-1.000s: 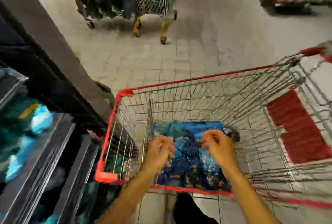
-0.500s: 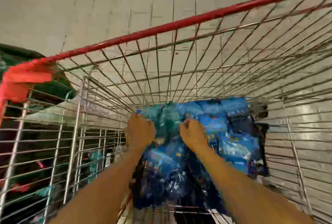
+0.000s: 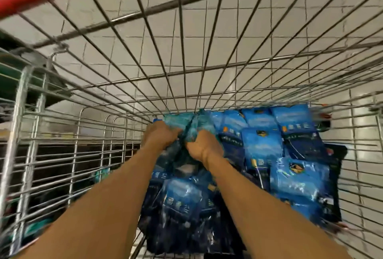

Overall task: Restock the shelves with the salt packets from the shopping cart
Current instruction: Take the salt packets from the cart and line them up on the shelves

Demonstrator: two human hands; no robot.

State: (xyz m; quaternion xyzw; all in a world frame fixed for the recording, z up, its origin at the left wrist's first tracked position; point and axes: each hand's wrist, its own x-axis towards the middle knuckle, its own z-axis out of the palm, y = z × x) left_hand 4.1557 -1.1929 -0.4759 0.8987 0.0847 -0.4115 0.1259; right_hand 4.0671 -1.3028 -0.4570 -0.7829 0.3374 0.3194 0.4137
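Glossy blue plastic salt packets point(image 3: 261, 146), flat and rectangular, lie heaped in the wire shopping cart point(image 3: 186, 55), most with their long axis running near to far. The left hand point(image 3: 160, 137) and right hand point(image 3: 202, 147), side by side, each grip crinkled teal packets point(image 3: 186, 121) at the heap's far end. Pale floor tiles point(image 3: 269, 36) show through the mesh.

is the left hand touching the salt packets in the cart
Touching. The head view shows the left hand with fingers curled into the teal salt packets at the pile's far end.
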